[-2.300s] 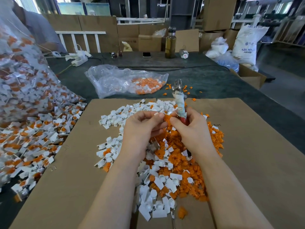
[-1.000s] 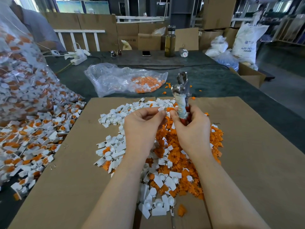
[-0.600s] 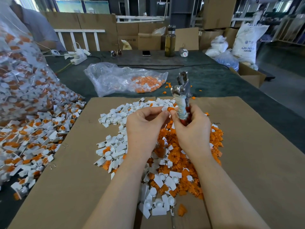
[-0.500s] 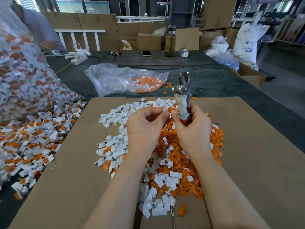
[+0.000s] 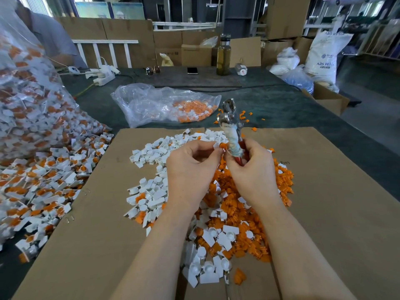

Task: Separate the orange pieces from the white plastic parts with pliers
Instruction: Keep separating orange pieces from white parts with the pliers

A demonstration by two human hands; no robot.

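Above a sheet of brown cardboard (image 5: pixel 324 191) laid on a dark green table (image 5: pixel 270 100), the person's two hands meet over a heap of small plastic parts. The left hand (image 5: pixel 190 167) pinches a white plastic part with an orange piece (image 5: pixel 219 146) between thumb and fingertips, its fingers curled in around it. The right hand (image 5: pixel 251 169) grips the pliers (image 5: pixel 230 126) by their red, cloth-wrapped handles, the metal head pointing up and away from the person; whether the jaws are parted cannot be told. The right thumb sits just beside the held part. Beneath the hands, loose white parts (image 5: pixel 155 152) lie mostly to the left and far side of the cardboard, while the orange pieces (image 5: pixel 242 213) pile up under and to the right of the wrists, with white ones mixed in. To the left, unsorted white-and-orange parts (image 5: pixel 47 180) spill from a large clear bag (image 5: pixel 28 100). Farther back, a smaller clear plastic bag (image 5: pixel 160 105) holds orange pieces, and a few orange bits lie scattered on the table near the pliers' head. A bottle (image 5: pixel 224 55), a phone (image 5: pixel 192 70) and sunglasses (image 5: pixel 153 70) stand along the table's far edge.
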